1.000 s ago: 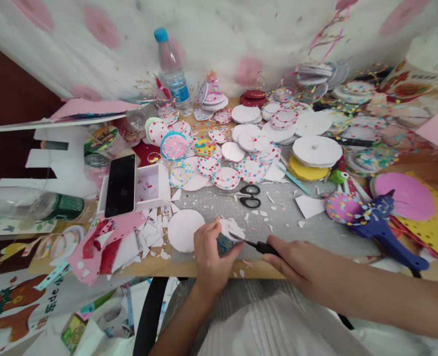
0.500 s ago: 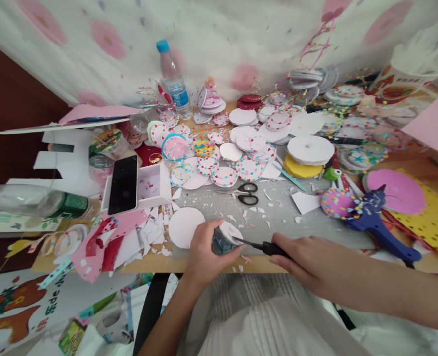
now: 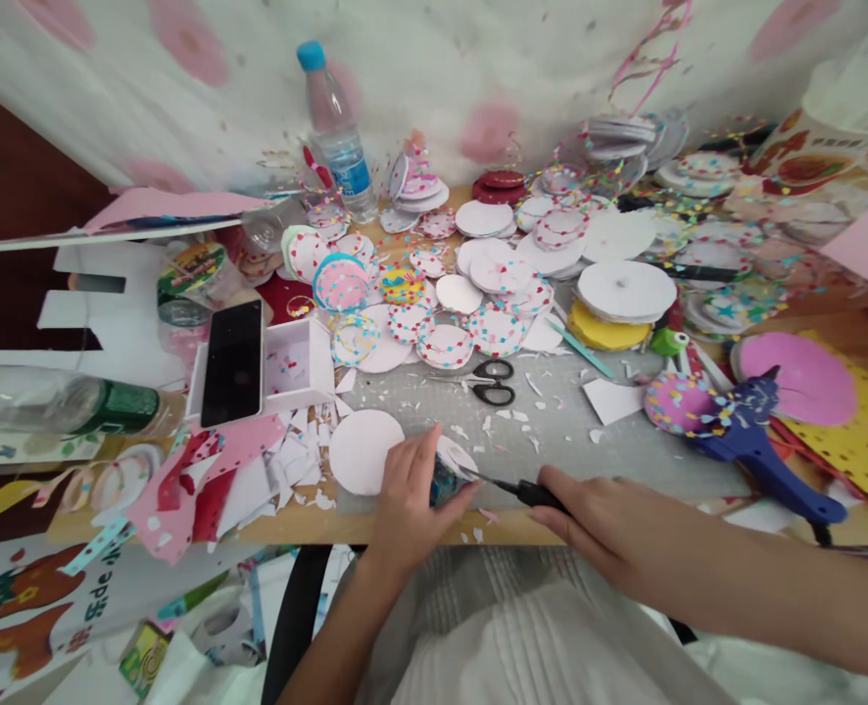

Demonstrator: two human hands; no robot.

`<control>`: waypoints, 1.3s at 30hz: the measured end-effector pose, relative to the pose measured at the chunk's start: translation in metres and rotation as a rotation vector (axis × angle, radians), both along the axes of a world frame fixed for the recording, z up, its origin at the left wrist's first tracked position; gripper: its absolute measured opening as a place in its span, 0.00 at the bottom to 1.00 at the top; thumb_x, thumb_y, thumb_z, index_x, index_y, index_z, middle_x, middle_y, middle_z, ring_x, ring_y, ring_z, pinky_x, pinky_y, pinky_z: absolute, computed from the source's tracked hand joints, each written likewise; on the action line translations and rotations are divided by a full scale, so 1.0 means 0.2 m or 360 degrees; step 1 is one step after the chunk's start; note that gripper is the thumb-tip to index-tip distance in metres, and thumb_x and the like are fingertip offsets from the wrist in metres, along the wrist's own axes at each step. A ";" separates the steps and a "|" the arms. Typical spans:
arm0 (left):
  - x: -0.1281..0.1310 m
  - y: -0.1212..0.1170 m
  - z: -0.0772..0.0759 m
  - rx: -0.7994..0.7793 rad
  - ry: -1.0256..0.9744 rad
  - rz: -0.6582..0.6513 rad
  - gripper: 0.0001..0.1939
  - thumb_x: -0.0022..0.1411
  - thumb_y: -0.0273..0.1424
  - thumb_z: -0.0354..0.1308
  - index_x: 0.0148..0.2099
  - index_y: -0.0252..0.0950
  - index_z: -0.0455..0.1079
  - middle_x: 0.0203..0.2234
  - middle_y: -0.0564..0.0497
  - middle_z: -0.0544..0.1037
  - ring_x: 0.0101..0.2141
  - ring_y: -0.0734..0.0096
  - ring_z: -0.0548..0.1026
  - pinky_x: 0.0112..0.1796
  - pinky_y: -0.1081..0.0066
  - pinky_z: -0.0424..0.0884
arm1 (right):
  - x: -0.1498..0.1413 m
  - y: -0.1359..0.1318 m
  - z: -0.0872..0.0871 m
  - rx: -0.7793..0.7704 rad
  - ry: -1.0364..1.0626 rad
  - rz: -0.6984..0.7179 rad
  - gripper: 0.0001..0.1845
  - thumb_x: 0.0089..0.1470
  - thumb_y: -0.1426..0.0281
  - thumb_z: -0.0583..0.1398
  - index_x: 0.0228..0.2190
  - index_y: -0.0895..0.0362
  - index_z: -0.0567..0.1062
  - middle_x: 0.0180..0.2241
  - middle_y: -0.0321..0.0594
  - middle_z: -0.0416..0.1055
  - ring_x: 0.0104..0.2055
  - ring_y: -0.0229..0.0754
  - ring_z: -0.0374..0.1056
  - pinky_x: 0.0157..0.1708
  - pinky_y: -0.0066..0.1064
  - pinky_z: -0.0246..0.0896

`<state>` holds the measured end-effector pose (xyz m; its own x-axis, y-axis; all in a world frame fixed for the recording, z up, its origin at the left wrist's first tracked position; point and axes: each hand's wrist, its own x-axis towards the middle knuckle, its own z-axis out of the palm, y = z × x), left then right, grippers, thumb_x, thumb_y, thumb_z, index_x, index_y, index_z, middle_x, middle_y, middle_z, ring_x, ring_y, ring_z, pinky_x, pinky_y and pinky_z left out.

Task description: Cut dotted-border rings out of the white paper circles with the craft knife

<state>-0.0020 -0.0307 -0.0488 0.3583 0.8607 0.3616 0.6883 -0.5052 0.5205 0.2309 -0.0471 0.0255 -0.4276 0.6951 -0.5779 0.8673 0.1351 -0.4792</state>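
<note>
My left hand (image 3: pixel 403 499) is wrapped round a small round piece (image 3: pixel 444 482) with a white top and a dark blue-green patterned side, just above the table's front edge. The fingers hide much of it, so its exact kind is unclear. My right hand (image 3: pixel 602 521) grips a black-handled knife (image 3: pixel 531 494). Its thin dark blade points left, and the tip meets the white top of the piece. Beside my left hand lies a white paper disc (image 3: pixel 364 452). Black scissors (image 3: pixel 494 382) rest on the grey cutting mat (image 3: pixel 573 446) beyond both hands.
Paper scraps lie over the mat. A blue glue gun (image 3: pixel 749 421) is at right. At left are a white box (image 3: pixel 298 367) with a phone (image 3: pixel 233 362) and a lying bottle (image 3: pixel 59 399). Decorated discs (image 3: pixel 445 345) crowd the back beside an upright water bottle (image 3: pixel 338 137).
The camera view has shifted slightly. My left hand has turned, so less of the small round piece shows. The knife tip stays at its white top.
</note>
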 end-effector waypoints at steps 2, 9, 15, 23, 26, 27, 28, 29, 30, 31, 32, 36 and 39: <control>0.00 0.00 -0.01 -0.0010 0.0006 0.0000 0.32 0.60 0.38 0.62 0.62 0.33 0.56 0.46 0.38 0.75 0.47 0.55 0.73 0.49 0.57 0.70 | -0.01 0.01 0.00 -0.0010 -0.0019 0.0017 0.20 0.67 0.57 0.39 0.37 0.54 0.63 0.26 0.44 0.74 0.28 0.54 0.75 0.21 0.33 0.43; -0.01 0.00 -0.02 -0.0034 -0.0017 -0.0006 0.30 0.61 0.38 0.61 0.61 0.32 0.58 0.45 0.38 0.75 0.46 0.55 0.73 0.48 0.57 0.70 | -0.07 0.09 0.04 -0.0021 -0.0128 0.0110 0.18 0.67 0.60 0.41 0.38 0.56 0.65 0.28 0.48 0.76 0.30 0.58 0.76 0.22 0.34 0.42; -0.02 0.01 -0.03 -0.0099 -0.0075 0.0020 0.27 0.62 0.38 0.60 0.58 0.32 0.59 0.45 0.39 0.75 0.46 0.56 0.72 0.48 0.57 0.70 | -0.08 0.14 0.02 0.0021 -0.0212 0.0260 0.16 0.67 0.62 0.43 0.44 0.57 0.65 0.30 0.47 0.78 0.32 0.59 0.76 0.21 0.34 0.41; -0.02 0.00 -0.03 -0.0090 -0.0133 0.0055 0.26 0.61 0.37 0.61 0.57 0.31 0.61 0.45 0.39 0.76 0.45 0.56 0.73 0.48 0.58 0.70 | -0.09 0.16 -0.01 -0.0078 -0.0153 0.0255 0.14 0.66 0.63 0.43 0.42 0.56 0.65 0.30 0.47 0.78 0.31 0.57 0.77 0.22 0.34 0.43; 0.01 -0.01 -0.02 -0.0061 -0.0131 0.0120 0.26 0.60 0.36 0.63 0.56 0.30 0.63 0.43 0.38 0.76 0.44 0.56 0.73 0.47 0.59 0.70 | -0.08 0.14 0.01 -0.0225 -0.0088 0.0114 0.16 0.66 0.61 0.41 0.40 0.55 0.64 0.30 0.47 0.77 0.33 0.55 0.76 0.24 0.34 0.49; 0.03 -0.02 -0.01 -0.0036 -0.0118 0.0144 0.26 0.59 0.36 0.63 0.56 0.30 0.63 0.43 0.38 0.76 0.44 0.56 0.73 0.47 0.58 0.70 | -0.07 0.14 0.02 -0.0266 -0.0072 0.0062 0.17 0.66 0.60 0.41 0.39 0.54 0.63 0.30 0.47 0.76 0.33 0.55 0.75 0.25 0.35 0.51; 0.04 -0.03 -0.01 -0.0005 -0.0105 0.0168 0.26 0.59 0.35 0.64 0.56 0.29 0.64 0.43 0.38 0.76 0.44 0.56 0.73 0.47 0.58 0.70 | -0.06 0.13 0.03 -0.0294 -0.0071 0.0015 0.17 0.66 0.59 0.40 0.39 0.54 0.63 0.30 0.47 0.76 0.33 0.54 0.75 0.27 0.35 0.53; 0.06 -0.03 0.00 0.0028 -0.0091 0.0189 0.26 0.59 0.34 0.64 0.56 0.29 0.64 0.43 0.37 0.76 0.44 0.56 0.74 0.47 0.58 0.70 | -0.06 0.12 0.04 -0.0320 -0.0085 -0.0023 0.18 0.65 0.59 0.40 0.39 0.53 0.64 0.30 0.47 0.75 0.33 0.54 0.74 0.28 0.36 0.55; 0.07 -0.04 0.00 0.0056 -0.0080 0.0202 0.27 0.58 0.34 0.64 0.56 0.28 0.64 0.43 0.37 0.76 0.44 0.55 0.74 0.47 0.58 0.70 | -0.05 0.11 0.04 -0.0343 -0.0113 -0.0047 0.18 0.65 0.59 0.40 0.39 0.53 0.64 0.31 0.47 0.75 0.34 0.53 0.74 0.29 0.37 0.57; 0.09 -0.05 0.00 0.0077 -0.0073 0.0211 0.27 0.58 0.33 0.65 0.57 0.28 0.64 0.43 0.36 0.76 0.45 0.55 0.74 0.47 0.58 0.70 | -0.04 0.11 0.05 -0.0367 -0.0152 -0.0059 0.18 0.65 0.59 0.40 0.39 0.53 0.64 0.32 0.48 0.75 0.35 0.54 0.74 0.31 0.38 0.58; 0.10 -0.06 0.01 0.0090 -0.0072 0.0220 0.27 0.58 0.33 0.65 0.57 0.28 0.64 0.44 0.36 0.76 0.45 0.55 0.74 0.47 0.58 0.70 | -0.04 0.10 0.06 -0.0387 -0.0192 -0.0063 0.18 0.65 0.59 0.40 0.39 0.52 0.64 0.33 0.49 0.75 0.36 0.54 0.74 0.32 0.39 0.59; 0.11 -0.08 0.00 0.0095 -0.0093 0.0251 0.27 0.58 0.31 0.65 0.57 0.29 0.65 0.44 0.36 0.75 0.45 0.55 0.74 0.47 0.59 0.71 | -0.06 0.11 0.09 -0.0406 -0.0275 -0.0003 0.17 0.65 0.61 0.41 0.40 0.53 0.65 0.33 0.51 0.75 0.37 0.56 0.74 0.32 0.40 0.59; 0.11 -0.09 -0.01 0.0104 -0.0117 0.0252 0.26 0.58 0.30 0.64 0.57 0.28 0.64 0.45 0.36 0.75 0.45 0.55 0.74 0.47 0.59 0.71 | -0.09 0.11 0.10 -0.0394 -0.0304 0.0046 0.17 0.65 0.62 0.41 0.42 0.55 0.65 0.34 0.52 0.76 0.37 0.57 0.75 0.30 0.40 0.57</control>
